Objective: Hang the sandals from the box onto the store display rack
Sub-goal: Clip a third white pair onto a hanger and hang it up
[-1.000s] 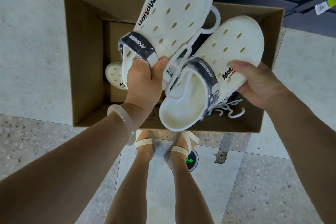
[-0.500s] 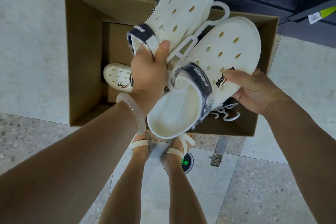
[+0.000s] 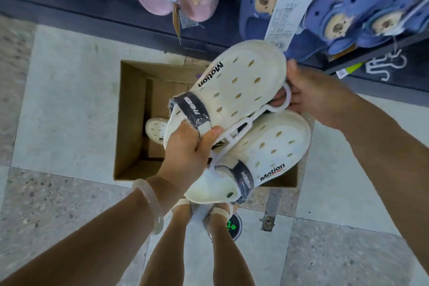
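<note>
Two white sandals (image 3: 241,90) on one hanger (image 3: 282,97), toes angled up-right above the box (image 3: 130,118). My left hand (image 3: 188,148) grips a heel; my right hand (image 3: 311,90) apparently pinches the hook. A third sandal (image 3: 155,130) remains boxed.

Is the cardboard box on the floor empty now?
No, one more white sandal lies inside the cardboard box, beside the left hand holding the pair above it.

A pale bangle (image 3: 152,204) circled one wrist. 2 feet in cream strappy sandals (image 3: 221,212) stood on the speckled tile floor (image 3: 58,109), beside a round green floor sticker (image 3: 233,226) and a metal floor bolt (image 3: 269,220).
</note>
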The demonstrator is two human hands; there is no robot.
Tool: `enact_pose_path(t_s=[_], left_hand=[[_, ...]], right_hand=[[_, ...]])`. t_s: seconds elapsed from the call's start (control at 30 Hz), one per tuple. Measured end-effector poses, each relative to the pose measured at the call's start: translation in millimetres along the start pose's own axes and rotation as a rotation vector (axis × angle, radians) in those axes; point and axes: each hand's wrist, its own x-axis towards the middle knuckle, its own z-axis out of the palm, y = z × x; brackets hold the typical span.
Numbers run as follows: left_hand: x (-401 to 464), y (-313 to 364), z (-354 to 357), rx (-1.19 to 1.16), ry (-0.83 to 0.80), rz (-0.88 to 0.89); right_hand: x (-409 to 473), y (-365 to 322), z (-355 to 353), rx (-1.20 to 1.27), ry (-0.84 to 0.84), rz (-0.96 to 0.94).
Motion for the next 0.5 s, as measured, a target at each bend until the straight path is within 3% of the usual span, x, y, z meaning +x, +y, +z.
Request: enact_pose_path(t_s=[0.1, 0.23, 0.5], left_hand=[[-12, 28, -17, -0.091, -0.001, -0.054], [-28, 70, -35, -0.429, 0.048, -0.226], [-56, 124, -51, -0.510, 0.185, -0.141]], right_hand=[[-14, -15, 7, -0.037, 0.135, -0.061], [-45, -26, 7, -0.095, 0.151, -0.101], [-110, -78, -13, -0.010, 0.324, -0.191]])
